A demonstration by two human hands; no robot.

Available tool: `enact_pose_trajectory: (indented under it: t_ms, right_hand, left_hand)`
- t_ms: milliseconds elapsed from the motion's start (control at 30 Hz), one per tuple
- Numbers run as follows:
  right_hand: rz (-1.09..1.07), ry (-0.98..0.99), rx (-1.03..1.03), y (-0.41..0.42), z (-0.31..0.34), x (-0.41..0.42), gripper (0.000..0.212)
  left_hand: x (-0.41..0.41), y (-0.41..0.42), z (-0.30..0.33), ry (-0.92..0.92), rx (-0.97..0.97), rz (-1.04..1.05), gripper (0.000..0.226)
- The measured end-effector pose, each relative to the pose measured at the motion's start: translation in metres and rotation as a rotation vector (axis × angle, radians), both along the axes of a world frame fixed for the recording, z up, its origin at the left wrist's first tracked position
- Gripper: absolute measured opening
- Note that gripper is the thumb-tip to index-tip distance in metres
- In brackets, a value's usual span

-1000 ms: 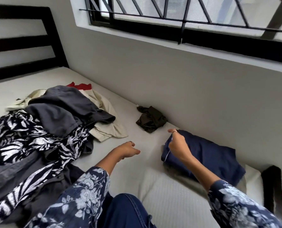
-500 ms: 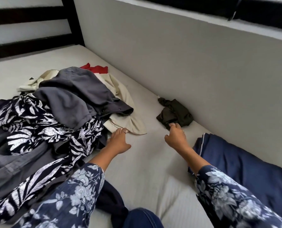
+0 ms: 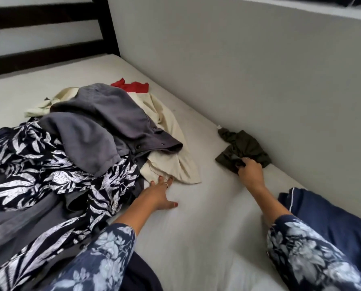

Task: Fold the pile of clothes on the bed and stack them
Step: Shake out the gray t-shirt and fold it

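A loose pile of clothes (image 3: 59, 160) covers the left of the bed: a grey garment (image 3: 104, 127) on top, a cream one (image 3: 171, 164) under it, a black-and-white leaf-print piece (image 3: 38, 164) and a bit of red cloth (image 3: 131, 86) at the back. My left hand (image 3: 156, 194) lies flat on the mattress with straight fingers touching the cream garment's edge. A small crumpled dark olive garment (image 3: 242, 148) lies by the wall, and my right hand (image 3: 250, 172) grips its near edge. A folded navy garment (image 3: 331, 219) sits at the lower right.
The white mattress (image 3: 207, 217) shows bare between the pile and the navy garment. A grey wall (image 3: 259, 70) runs along the bed's right side. The dark slatted headboard (image 3: 38, 38) stands at the far end.
My right hand left the navy garment, reached forward and took hold of the olive garment. My left hand slid forward and flattened against the cream garment. The view tilted down.
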State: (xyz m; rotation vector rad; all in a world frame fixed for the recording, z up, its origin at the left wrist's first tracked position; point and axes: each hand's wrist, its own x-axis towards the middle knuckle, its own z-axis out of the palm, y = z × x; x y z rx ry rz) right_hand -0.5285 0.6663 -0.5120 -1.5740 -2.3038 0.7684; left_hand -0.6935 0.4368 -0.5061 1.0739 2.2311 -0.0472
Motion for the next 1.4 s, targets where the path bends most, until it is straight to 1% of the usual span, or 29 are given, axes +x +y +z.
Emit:
enact_pose_trajectory:
  t_ms: [167, 233, 267, 300, 333, 367, 400, 433, 467, 500, 533, 567, 600, 633, 667, 700, 733, 767, 833, 933, 1000, 1100, 1200, 1267, 1333, 1400]
  right_hand:
    - [0.164, 0.05, -0.056, -0.031, 0.022, 0.024, 0.025]
    - [0.226, 0.116, -0.069, -0.056, 0.033, 0.033, 0.019]
    - [0.265, 0.147, -0.071, -0.071, 0.04, 0.04, 0.015]
    - [0.305, 0.166, -0.078, -0.088, 0.046, 0.043, 0.011]
    - [0.35, 0.177, -0.089, -0.107, 0.055, 0.049, 0.009]
    - [0.404, 0.179, -0.092, -0.127, 0.062, 0.053, 0.016]
    - [0.468, 0.179, -0.105, -0.146, 0.066, 0.057, 0.023]
    - [0.542, 0.186, -0.133, -0.167, 0.07, 0.062, 0.023]
    - [0.621, 0.191, -0.182, -0.185, 0.07, 0.066, 0.017]
    - [0.701, 0.18, -0.234, -0.204, 0.07, 0.073, 0.01]
    - [0.772, 0.151, -0.279, -0.219, 0.071, 0.078, 0.017]
    - [0.829, 0.107, -0.333, -0.232, 0.07, 0.083, 0.026]
    - [0.877, 0.072, -0.385, -0.243, 0.071, 0.088, 0.031]
    - [0.909, 0.058, -0.43, -0.25, 0.072, 0.091, 0.031]
    - [0.918, 0.063, -0.478, -0.255, 0.076, 0.094, 0.029]
    - [0.905, 0.07, -0.515, -0.255, 0.077, 0.095, 0.028]
    - [0.878, 0.076, -0.519, -0.252, 0.078, 0.095, 0.026]
    - [0.844, 0.075, -0.477, -0.247, 0.079, 0.094, 0.025]
    - [0.777, 0.044, -0.351, -0.227, 0.08, 0.092, 0.024]
    - [0.662, -0.026, -0.231, -0.189, 0.08, 0.088, 0.024]
    - [0.561, -0.063, -0.168, -0.161, 0.076, 0.084, 0.024]
    - [0.428, -0.086, -0.11, -0.119, 0.065, 0.073, 0.027]
    - [0.288, -0.063, -0.084, -0.086, 0.052, 0.062, 0.037]
    - [0.222, -0.043, -0.04, -0.075, 0.042, 0.052, 0.028]
    - [0.197, 0.001, -0.031, -0.075, 0.036, 0.04, 0.02]
    - [0.213, 0.061, -0.024, -0.087, 0.032, 0.028, 0.025]
  left_hand:
    - [0.013, -0.004, 0.001, 0.056, 0.018, 0.047, 0.092]
    - [0.025, -0.006, 0.003, 0.072, 0.128, 0.12, 0.086]
    - [0.035, -0.007, 0.006, 0.032, 0.238, 0.188, 0.081]
    - [0.045, -0.009, 0.01, -0.043, 0.374, 0.301, 0.074]
    - [0.055, -0.01, 0.015, -0.175, 0.504, 0.455, 0.066]
    - [0.062, -0.012, 0.019, -0.351, 0.569, 0.627, 0.065]
    - [0.069, -0.015, 0.024, -0.532, 0.611, 0.769, 0.076]
    - [0.068, -0.021, 0.018, -0.715, 0.579, 0.864, 0.091]
    - [0.069, -0.028, 0.019, -0.853, 0.548, 0.916, 0.099]
    - [0.071, -0.041, 0.023, -0.945, 0.514, 0.91, 0.095]
    - [0.073, -0.053, 0.03, -0.985, 0.45, 0.869, 0.085]
    - [0.076, -0.067, 0.041, -0.947, 0.388, 0.781, 0.071]
    - [0.076, -0.08, 0.041, -0.837, 0.356, 0.677, 0.052]
    - [0.075, -0.09, 0.04, -0.709, 0.351, 0.596, 0.033]
    - [0.075, -0.102, 0.039, -0.609, 0.359, 0.562, 0.017]
    - [0.072, -0.11, 0.039, -0.56, 0.366, 0.566, 0.009]
    - [0.069, -0.116, 0.04, -0.529, 0.369, 0.595, 0.007]
    - [0.063, -0.119, 0.037, -0.497, 0.372, 0.626, 0.008]
    - [0.058, -0.12, 0.041, -0.434, 0.334, 0.621, 0.012]
    - [0.055, -0.112, 0.045, -0.436, 0.258, 0.592, 0.024]
    - [0.053, -0.1, 0.043, -0.429, 0.28, 0.569, 0.039]
    - [0.052, -0.071, 0.037, -0.333, 0.303, 0.514, 0.046]
    - [0.05, -0.042, 0.031, -0.272, 0.314, 0.543, 0.045]
    - [0.05, -0.022, 0.029, -0.279, 0.344, 0.591, 0.042]
    - [0.05, -0.005, 0.024, -0.302, 0.37, 0.628, 0.043]
    - [0.052, 0.006, 0.019, -0.312, 0.431, 0.682, 0.042]
